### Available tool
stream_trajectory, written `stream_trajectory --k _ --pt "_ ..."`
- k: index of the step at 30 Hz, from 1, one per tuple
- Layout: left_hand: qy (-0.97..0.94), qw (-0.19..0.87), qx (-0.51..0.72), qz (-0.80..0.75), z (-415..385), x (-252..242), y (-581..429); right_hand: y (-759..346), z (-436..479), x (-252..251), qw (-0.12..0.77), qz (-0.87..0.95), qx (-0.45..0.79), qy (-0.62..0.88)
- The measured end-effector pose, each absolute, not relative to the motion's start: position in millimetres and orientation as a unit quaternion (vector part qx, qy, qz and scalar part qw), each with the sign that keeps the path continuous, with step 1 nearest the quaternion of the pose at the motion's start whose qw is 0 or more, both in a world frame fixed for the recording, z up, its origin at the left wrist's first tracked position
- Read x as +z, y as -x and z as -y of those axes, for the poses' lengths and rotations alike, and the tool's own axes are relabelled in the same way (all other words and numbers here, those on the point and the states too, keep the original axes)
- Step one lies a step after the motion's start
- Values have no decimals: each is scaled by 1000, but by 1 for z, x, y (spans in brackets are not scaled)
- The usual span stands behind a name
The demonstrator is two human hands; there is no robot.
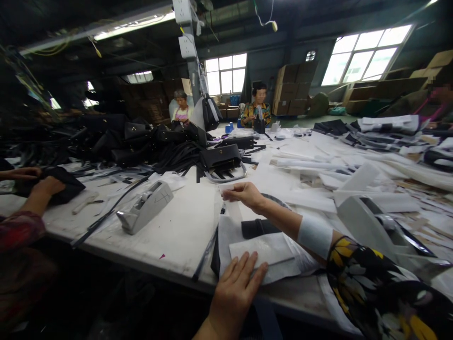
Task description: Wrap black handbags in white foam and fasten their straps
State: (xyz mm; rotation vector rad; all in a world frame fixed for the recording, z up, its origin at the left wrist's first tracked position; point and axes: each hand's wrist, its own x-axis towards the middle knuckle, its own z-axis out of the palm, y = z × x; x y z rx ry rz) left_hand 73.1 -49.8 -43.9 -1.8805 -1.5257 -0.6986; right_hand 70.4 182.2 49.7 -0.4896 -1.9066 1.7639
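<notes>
In the head view my left hand (236, 285) lies flat, fingers stretched out, on a folded white padding sheet (272, 252). That sheet rests on a larger pale wrapping sheet (226, 241), which lies over a dark item, probably a bag, at the table's front edge. A black rolled piece (258, 228) shows on top of the wrapping. Above its far left corner, my right hand (246, 194) pinches a thin, whitish translucent strip (232, 211) between thumb and fingers. Whether the strip is tape or thin foam I cannot tell.
Grey tape dispensers stand left (146, 207) and right (371, 231). A black handbag (221, 158) sits beyond my hands, with piled black bags (141, 137) behind it. Loose white sheets (318, 165) cover the right side. At left, a co-worker's hands (47, 186) touch a black bag.
</notes>
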Motion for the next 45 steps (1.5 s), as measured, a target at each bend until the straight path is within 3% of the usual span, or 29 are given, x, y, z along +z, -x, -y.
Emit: stream_trajectory --k 4,11,19,27,33,45 --pt "716 301 -239 583 51 -40 -73 -99 -154 58 227 745 613 136" --pt "714 274 -243 597 53 -39 -74 -170 -98 40 248 895 367 56" --pt "746 189 -270 578 56 -24 -69 -208 -87 10 279 871 404 8" --pt "717 228 -290 592 57 -36 -72 -217 -73 7 357 856 363 -85" --pt "732 168 -296 590 58 -31 -68 -229 -65 -13 374 863 326 -99" --pt "687 169 -343 618 66 -39 -65 -241 -68 -38 336 910 206 -127"
